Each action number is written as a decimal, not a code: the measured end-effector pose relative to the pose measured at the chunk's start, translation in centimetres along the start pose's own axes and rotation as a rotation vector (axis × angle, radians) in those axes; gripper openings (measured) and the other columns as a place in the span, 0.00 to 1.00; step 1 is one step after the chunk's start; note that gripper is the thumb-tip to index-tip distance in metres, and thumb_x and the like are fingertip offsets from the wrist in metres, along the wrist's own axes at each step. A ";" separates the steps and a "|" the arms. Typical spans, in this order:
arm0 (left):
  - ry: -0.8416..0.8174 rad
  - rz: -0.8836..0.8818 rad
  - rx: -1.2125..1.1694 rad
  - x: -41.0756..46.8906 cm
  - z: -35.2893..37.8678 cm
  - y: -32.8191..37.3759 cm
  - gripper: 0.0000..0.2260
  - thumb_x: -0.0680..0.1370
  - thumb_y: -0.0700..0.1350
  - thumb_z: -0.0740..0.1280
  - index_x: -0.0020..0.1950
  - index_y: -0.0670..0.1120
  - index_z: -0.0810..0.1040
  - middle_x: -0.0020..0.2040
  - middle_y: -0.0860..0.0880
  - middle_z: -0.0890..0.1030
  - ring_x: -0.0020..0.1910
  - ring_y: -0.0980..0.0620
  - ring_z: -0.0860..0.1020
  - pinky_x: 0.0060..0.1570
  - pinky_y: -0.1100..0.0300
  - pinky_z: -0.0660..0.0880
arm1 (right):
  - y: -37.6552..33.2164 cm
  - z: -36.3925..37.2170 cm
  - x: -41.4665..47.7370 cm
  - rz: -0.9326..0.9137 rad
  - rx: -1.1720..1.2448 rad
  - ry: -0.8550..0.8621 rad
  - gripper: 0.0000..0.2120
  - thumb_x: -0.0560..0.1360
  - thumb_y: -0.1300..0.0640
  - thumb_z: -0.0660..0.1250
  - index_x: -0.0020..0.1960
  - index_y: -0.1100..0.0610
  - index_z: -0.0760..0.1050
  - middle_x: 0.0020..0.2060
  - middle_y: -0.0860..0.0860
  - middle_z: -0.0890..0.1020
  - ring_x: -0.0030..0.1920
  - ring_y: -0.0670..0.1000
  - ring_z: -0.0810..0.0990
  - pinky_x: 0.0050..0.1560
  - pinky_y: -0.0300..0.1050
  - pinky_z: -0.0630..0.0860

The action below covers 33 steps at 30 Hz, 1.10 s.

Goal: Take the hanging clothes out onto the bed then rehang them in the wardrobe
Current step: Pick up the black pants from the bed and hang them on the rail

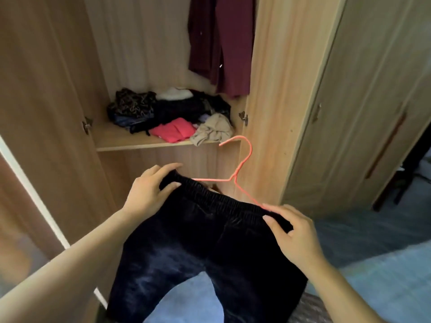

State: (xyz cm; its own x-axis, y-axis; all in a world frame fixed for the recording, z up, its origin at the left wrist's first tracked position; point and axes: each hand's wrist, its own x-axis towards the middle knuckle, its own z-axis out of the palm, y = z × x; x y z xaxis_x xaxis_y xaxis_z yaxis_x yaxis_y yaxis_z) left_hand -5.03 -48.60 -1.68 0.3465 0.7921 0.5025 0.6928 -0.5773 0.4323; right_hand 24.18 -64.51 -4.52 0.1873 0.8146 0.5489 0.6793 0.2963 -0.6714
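Dark navy corduroy trousers [205, 248] hang in front of me on a pink wire hanger [242, 169], whose hook points up toward the open wardrobe [268, 89]. My left hand [149, 190] pinches the left end of the elastic waistband. My right hand [293, 231] pinches the right end of the waistband where the hanger's arm enters it. Maroon clothes [221, 43] hang inside the wardrobe at the upper right. The trouser legs drop out of the frame below.
A wardrobe shelf [130, 142] carries a heap of loose clothes: dark ones, a white one, a pink one [173, 130] and a beige one [213, 130]. An open door [42, 89] stands at the left, closed doors [363, 101] at the right. Light blue bedding [382, 276] lies at lower right.
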 end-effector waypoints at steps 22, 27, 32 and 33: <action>0.038 -0.276 0.255 33.6 -7.4 -20.5 0.40 0.66 0.78 0.43 0.75 0.63 0.53 0.69 0.51 0.67 0.67 0.50 0.68 0.63 0.55 0.69 | -0.2 19.5 47.5 -0.376 0.091 0.060 0.11 0.70 0.60 0.73 0.46 0.45 0.81 0.41 0.40 0.79 0.34 0.41 0.77 0.29 0.29 0.67; 0.140 -0.200 0.498 43.1 -13.2 -22.6 0.44 0.62 0.80 0.36 0.75 0.63 0.52 0.67 0.51 0.69 0.65 0.48 0.68 0.60 0.48 0.71 | -5.6 19.3 57.6 -0.462 0.064 0.229 0.12 0.67 0.63 0.75 0.43 0.47 0.82 0.31 0.42 0.80 0.25 0.40 0.73 0.27 0.27 0.64; 0.322 -0.130 0.686 51.5 -20.5 -24.7 0.39 0.68 0.73 0.39 0.74 0.58 0.59 0.69 0.48 0.69 0.68 0.47 0.67 0.62 0.47 0.69 | -12.3 19.4 67.3 -0.454 -0.043 0.357 0.07 0.69 0.57 0.72 0.40 0.45 0.81 0.19 0.39 0.74 0.25 0.40 0.74 0.25 0.32 0.65; 0.389 -0.108 0.714 52.8 -21.7 -25.4 0.38 0.68 0.72 0.39 0.73 0.58 0.61 0.68 0.48 0.70 0.67 0.47 0.68 0.62 0.47 0.69 | -13.6 19.7 69.1 -0.454 -0.061 0.380 0.06 0.69 0.56 0.72 0.40 0.44 0.81 0.19 0.41 0.74 0.25 0.41 0.74 0.25 0.34 0.64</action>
State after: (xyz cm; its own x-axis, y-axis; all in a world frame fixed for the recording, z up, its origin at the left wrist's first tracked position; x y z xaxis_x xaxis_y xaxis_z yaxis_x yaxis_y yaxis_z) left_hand -18.05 3.64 30.12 0.1015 0.6346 0.7662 0.9909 -0.1326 -0.0214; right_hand 13.92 -2.45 32.72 0.1016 0.3746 0.9216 0.7884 0.5347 -0.3042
